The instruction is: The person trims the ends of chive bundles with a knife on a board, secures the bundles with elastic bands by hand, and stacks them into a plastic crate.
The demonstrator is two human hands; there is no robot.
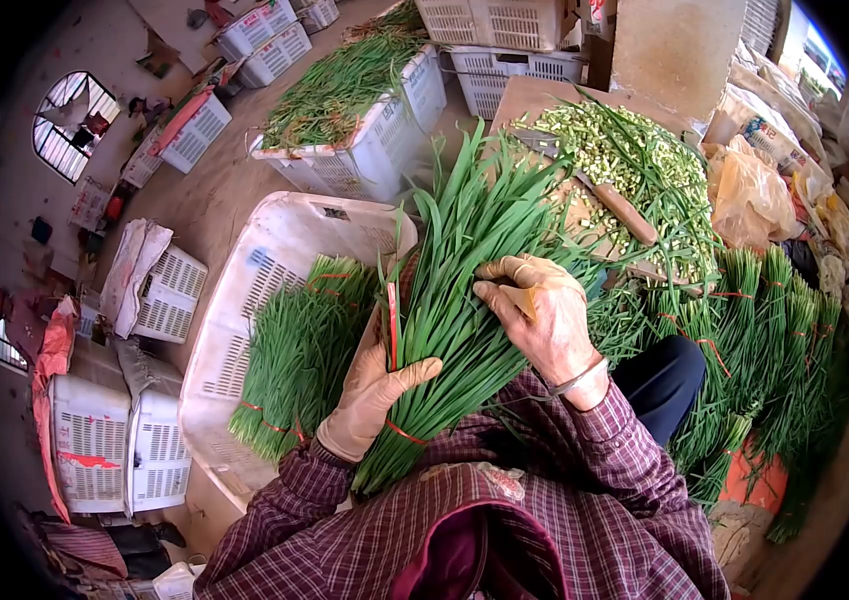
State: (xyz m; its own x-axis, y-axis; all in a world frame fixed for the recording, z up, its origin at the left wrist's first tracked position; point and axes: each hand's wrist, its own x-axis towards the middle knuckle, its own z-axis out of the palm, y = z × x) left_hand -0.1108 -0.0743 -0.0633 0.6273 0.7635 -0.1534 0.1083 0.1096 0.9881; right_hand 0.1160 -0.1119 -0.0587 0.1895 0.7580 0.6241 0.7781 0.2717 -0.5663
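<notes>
A large bunch of garlic chives (464,290) lies across my lap, its leafy tips pointing away and a red band (405,432) round its lower end. My left hand (372,395), in a thin glove, is wrapped round the bunch's left side with the thumb on top. A red strip (392,325) stands up beside the leaves above that hand. My right hand (541,308), also gloved, has its fingers and thumb pinched together on the right side of the leaves. To the left, a white crate (212,375) holds tied bundles of chives (299,350).
Behind the bunch, a wooden board bears chopped stem ends (634,165) and a wooden-handled knife (624,213). Several tied chive bundles (744,340) lie at the right. Another crate (384,140) heaped with loose chives stands farther back. Plastic bags (749,190) sit at the right wall.
</notes>
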